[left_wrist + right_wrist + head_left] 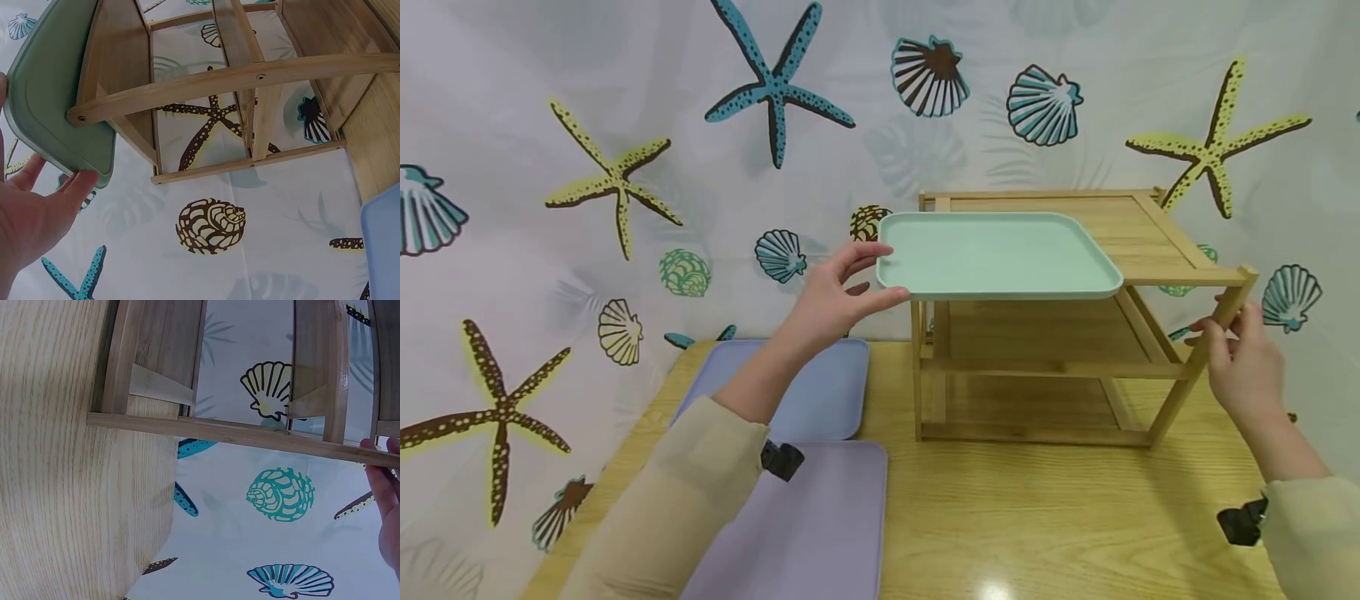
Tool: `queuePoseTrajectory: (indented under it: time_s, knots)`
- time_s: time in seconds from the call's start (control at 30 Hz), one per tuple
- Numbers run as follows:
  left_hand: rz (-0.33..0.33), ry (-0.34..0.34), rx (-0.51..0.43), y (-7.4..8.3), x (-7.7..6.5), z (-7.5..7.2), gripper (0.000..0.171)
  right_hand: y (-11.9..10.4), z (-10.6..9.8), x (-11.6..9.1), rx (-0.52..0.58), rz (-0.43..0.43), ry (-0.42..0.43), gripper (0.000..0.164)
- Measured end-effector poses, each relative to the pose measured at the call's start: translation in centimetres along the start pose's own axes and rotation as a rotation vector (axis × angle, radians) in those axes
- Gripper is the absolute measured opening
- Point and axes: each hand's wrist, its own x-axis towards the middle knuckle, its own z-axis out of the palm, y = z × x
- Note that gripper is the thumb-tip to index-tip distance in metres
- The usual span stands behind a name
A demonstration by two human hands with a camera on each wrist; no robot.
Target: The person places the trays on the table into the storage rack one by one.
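A mint green tray [992, 254] is raised in front of the top shelf of a three-tier wooden rack [1052, 365]. My left hand [842, 292] pinches the tray's left end, thumb at the near edge and fingers at the far side. In the left wrist view the green tray [59, 87] overlaps the upper end of a rack post [250, 75]. My right hand [1247, 358] grips the rack's front right post [1198, 358] near its top. The fingers [378, 487] show at that post's end in the right wrist view.
Left of the rack, a blue tray [827, 392] lies on the wooden table [1037, 517], with a lilac tray [820, 517] nearer to me. A white cloth [865, 150] printed with starfish and shells hangs behind.
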Motion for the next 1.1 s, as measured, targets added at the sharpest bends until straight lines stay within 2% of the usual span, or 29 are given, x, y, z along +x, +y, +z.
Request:
queuePoseTrajectory:
  time_s: [0.17, 0.33, 0.67, 0.77, 0.97, 1.1]
  knots:
    - [0.075, 0.050, 0.126, 0.1, 0.4, 1.0, 0.044, 0.0, 0.1, 0.0, -0.015, -0.006, 0.002, 0.031]
    - [0.113, 0.091, 0.180, 0.3, 1.1, 1.9, 0.041, 0.0, 0.1, 0.1, -0.016, -0.008, -0.002, 0.031]
    - [0.061, 0.154, 0.136, -0.7, 3.4, 2.8, 0.041, -0.1, 0.0, 0.2, -0.012, 0.002, 0.002, 0.032]
    - [0.049, 0.137, 0.135, -0.7, 4.0, 3.2, 0.043, 0.0, 0.0, 0.2, -0.019, 0.013, -0.005, 0.032]
    - [0.013, 0.078, 0.205, -0.2, 5.0, 4.7, 0.047, 0.1, 0.1, 0.1, -0.015, 0.038, -0.017, 0.032]
    - [-0.016, 0.067, 0.246, 0.3, 5.4, 5.7, 0.049, 0.0, 0.1, 0.1, -0.003, 0.032, -0.007, 0.031]
